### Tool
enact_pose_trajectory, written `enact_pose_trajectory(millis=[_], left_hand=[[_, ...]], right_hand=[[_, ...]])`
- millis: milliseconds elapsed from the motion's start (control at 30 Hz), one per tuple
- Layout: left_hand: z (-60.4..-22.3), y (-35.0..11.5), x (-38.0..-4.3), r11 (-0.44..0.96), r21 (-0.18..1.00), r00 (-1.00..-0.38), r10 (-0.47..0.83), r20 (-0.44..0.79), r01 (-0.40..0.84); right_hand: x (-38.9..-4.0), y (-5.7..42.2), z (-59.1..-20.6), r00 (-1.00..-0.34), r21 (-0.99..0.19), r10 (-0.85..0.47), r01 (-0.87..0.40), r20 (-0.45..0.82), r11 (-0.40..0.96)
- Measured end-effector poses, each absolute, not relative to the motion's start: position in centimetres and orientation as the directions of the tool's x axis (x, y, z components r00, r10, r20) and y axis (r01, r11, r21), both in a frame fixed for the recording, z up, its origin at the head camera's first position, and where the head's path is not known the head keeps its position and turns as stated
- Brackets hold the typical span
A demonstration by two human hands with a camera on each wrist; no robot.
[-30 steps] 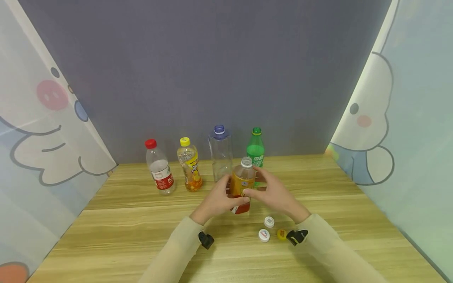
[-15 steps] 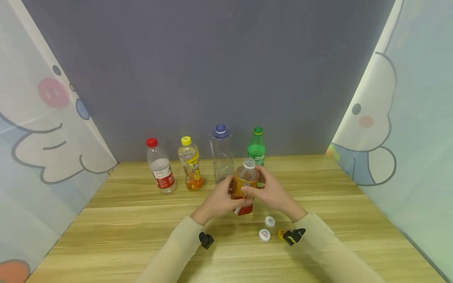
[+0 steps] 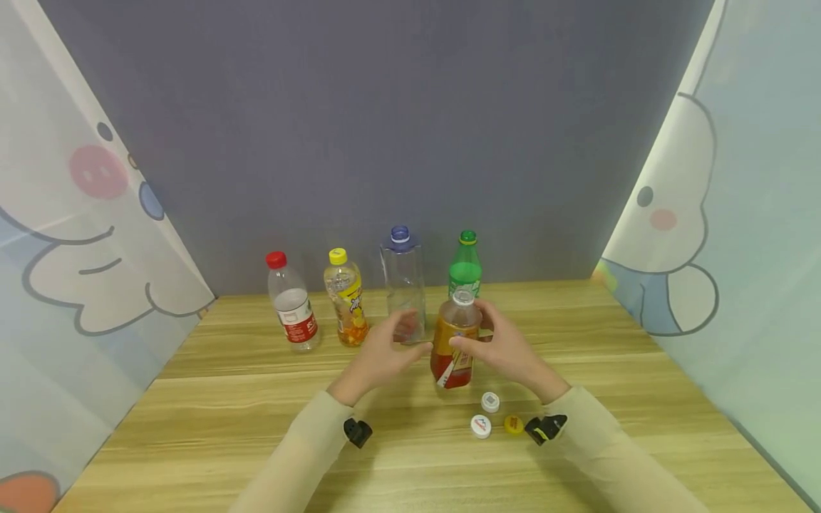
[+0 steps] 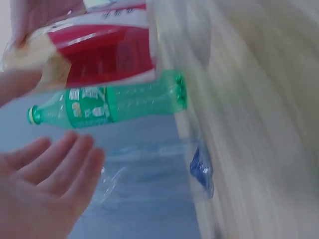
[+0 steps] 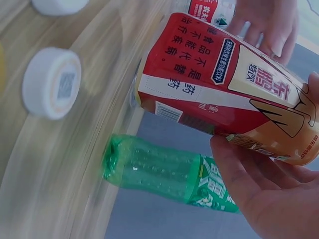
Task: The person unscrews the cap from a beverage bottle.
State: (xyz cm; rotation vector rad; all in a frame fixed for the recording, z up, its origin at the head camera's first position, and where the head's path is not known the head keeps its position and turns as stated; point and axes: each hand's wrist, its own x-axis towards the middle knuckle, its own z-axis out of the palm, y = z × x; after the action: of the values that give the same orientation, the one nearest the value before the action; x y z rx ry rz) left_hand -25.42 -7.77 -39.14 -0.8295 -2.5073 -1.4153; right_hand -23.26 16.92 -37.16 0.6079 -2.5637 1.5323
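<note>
My right hand point(image 3: 513, 353) grips an uncapped drink bottle point(image 3: 445, 360) with a red and orange label, thumb on the near side and fingers behind. The bottle is upright, its base close over the table. To its left, my left hand point(image 3: 383, 355) is apart from it, fingers spread and holding nothing; a gap shows between thumb and label. In the left wrist view the left hand's extended fingers point(image 4: 62, 167) lie beside the green bottle point(image 4: 142, 99). The right wrist view shows the labelled bottle point(image 5: 194, 59) large, with the right fingers point(image 5: 239, 169) against its side.
Behind stand a red-capped bottle point(image 3: 293, 320), a yellow-capped bottle point(image 3: 346, 306), and a clear uncapped bottle point(image 3: 403, 278) with a blue top. Two white caps point(image 3: 490, 402) and a yellow cap point(image 3: 513, 425) lie near the right wrist. A grey panel point(image 3: 410, 128) backs the wooden table point(image 3: 244, 420).
My left hand has let go of the labelled bottle and moved left, its fingers spreading. The bottle has shifted a little to the right in my right hand's grip and turned slightly.
</note>
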Motion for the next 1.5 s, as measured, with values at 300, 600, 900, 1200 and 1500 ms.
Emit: enact_pose_trajectory(millis=[300, 600, 900, 1200, 1500], left_hand=[[-38.2, -9.6, -27.2, 0.466, 0.547, -0.65, 0.084, 0.755, 0.695], [-36.7, -11.8, -28.1, 0.557, 0.534, -0.533, -0.184, 0.826, 0.636], [-36.7, -13.0, -29.1, 0.632, 0.62, -0.66, -0.22, 0.719, 0.465], [-37.0, -13.3, -29.9, 0.593, 0.765, -0.84, -0.258, 0.477, 0.252], [-37.9, -13.7, -30.6, 0.535, 0.826, -0.883, -0.286, 0.373, 0.176]], right_hand=[[-23.3, 17.7, -36.5, -0.919, -0.825, -0.278, -0.379, 0.28, 0.42], [-23.3, 18.7, -36.6, -0.931, -0.828, -0.234, -0.357, 0.28, 0.432], [-23.5, 19.8, -36.9, -0.934, -0.82, -0.207, -0.356, 0.292, 0.448], [-24.2, 21.0, -37.6, -0.946, -0.816, -0.143, -0.322, 0.29, 0.481], [-25.5, 22.3, -37.5, -0.966, -0.802, -0.096, -0.253, 0.24, 0.541]])
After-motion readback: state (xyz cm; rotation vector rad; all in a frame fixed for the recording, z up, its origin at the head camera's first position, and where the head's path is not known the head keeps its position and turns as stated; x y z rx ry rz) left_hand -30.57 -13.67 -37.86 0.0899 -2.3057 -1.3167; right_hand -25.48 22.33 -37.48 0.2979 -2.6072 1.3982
